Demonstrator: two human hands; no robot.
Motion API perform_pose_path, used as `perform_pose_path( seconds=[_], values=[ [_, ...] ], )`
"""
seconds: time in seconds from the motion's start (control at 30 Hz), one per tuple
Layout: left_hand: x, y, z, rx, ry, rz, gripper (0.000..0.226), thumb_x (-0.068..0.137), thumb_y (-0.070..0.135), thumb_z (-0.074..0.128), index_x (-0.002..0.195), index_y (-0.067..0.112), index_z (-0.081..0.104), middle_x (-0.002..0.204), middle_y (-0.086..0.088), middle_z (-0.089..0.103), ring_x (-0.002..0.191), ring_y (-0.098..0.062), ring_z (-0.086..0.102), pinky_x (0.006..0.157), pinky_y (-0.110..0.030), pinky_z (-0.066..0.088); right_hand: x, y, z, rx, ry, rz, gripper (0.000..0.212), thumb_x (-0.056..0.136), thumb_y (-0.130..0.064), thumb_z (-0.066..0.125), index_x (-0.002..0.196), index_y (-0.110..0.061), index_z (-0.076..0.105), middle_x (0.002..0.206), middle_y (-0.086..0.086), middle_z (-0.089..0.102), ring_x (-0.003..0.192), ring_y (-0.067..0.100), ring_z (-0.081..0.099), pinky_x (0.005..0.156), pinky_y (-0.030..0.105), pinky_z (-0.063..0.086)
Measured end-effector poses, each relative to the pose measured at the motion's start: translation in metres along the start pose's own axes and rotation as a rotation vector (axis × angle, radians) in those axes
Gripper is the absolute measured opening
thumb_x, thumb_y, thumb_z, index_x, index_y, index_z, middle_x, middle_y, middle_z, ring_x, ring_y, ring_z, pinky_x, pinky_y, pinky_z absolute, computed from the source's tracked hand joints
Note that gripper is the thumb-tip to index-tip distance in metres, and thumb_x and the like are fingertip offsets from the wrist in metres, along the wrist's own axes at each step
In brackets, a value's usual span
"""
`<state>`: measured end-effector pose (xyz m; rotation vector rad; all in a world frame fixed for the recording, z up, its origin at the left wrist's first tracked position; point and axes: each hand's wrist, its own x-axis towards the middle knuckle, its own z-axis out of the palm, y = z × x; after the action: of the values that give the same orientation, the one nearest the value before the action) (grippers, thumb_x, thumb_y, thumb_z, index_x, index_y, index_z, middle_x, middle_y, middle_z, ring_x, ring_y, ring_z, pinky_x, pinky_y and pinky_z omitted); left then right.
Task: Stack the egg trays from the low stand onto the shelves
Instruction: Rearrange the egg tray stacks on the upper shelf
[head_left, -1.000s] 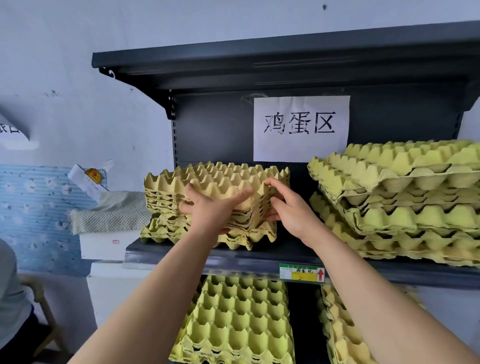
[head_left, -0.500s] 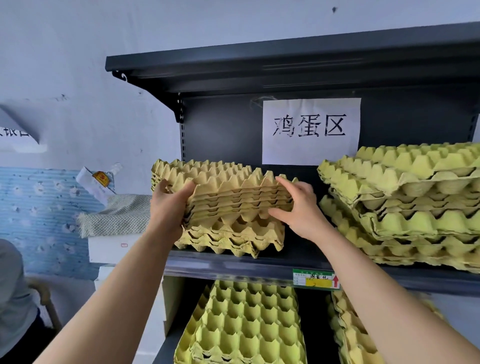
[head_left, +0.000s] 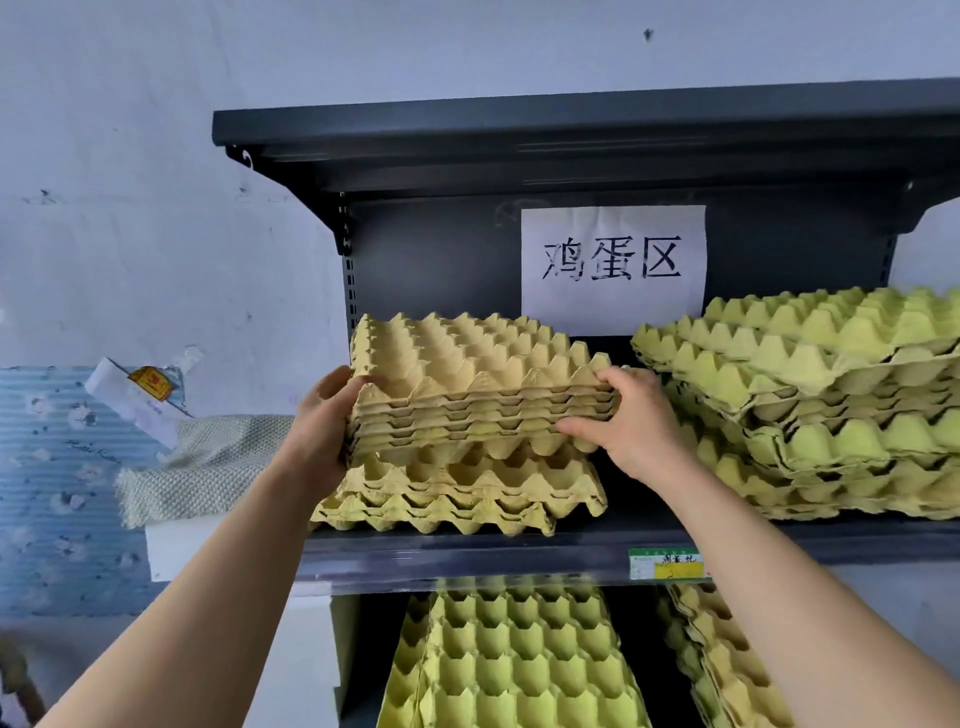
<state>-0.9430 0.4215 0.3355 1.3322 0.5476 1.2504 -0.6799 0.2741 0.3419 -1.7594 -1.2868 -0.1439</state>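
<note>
A bundle of several tan egg trays (head_left: 467, 384) is held between both hands just above a lower pile of egg trays (head_left: 457, 504) on the dark shelf (head_left: 467, 553). My left hand (head_left: 324, 421) grips the bundle's left front corner, thumb on top. My right hand (head_left: 623, 421) grips its right front edge, fingers curled round the stacked rims. The bundle sits slightly skewed over the lower pile.
A tall, leaning pile of yellow-green trays (head_left: 810, 405) fills the shelf's right side. More trays (head_left: 514, 660) lie on the level below. A paper sign (head_left: 613, 267) hangs on the back panel under the top shelf (head_left: 571, 135). A folded cloth (head_left: 202, 467) lies on a white box at left.
Both hands shifted outward to the bundle's two front corners and turned the upper trays so they sit squarer on the lower pile. The view moved closer.
</note>
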Motion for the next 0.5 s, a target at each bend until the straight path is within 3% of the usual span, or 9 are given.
perform_pose_path(
  seconds=[0.17,0.27,0.5],
  values=[
    [0.018,-0.005,-0.012,-0.068,-0.074,-0.102,0.017,0.099,0.009,0.051,0.091,0.012,0.065,0.077,-0.006,0.069,0.059,-0.014,0.068,0.054,-0.027,0.057,-0.017,-0.010,0.022,-0.067,0.060,0.071,0.069,0.072,-0.037,0.081,0.130,-0.012,0.052,0.127,0.005,0.038,0.114,0.019,0.045,0.095,0.022,0.034],
    [0.031,-0.007,-0.025,-0.029,-0.112,-0.128,0.019,0.091,0.019,0.062,0.105,0.008,0.068,0.089,-0.012,0.069,0.067,-0.018,0.069,0.054,-0.028,0.058,-0.021,-0.017,0.036,-0.108,0.078,0.111,0.068,0.074,-0.039,0.079,0.130,-0.014,0.052,0.130,0.006,0.037,0.120,0.024,0.043,0.102,0.030,0.036],
    [0.041,-0.013,-0.046,0.081,-0.068,-0.124,0.026,0.092,0.027,0.063,0.113,0.011,0.067,0.080,-0.005,0.074,0.062,-0.016,0.070,0.047,-0.026,0.054,-0.024,-0.039,0.052,-0.216,0.126,0.119,0.064,0.078,-0.042,0.076,0.131,-0.016,0.051,0.140,0.009,0.031,0.126,0.029,0.039,0.105,0.037,0.038]
  ],
)
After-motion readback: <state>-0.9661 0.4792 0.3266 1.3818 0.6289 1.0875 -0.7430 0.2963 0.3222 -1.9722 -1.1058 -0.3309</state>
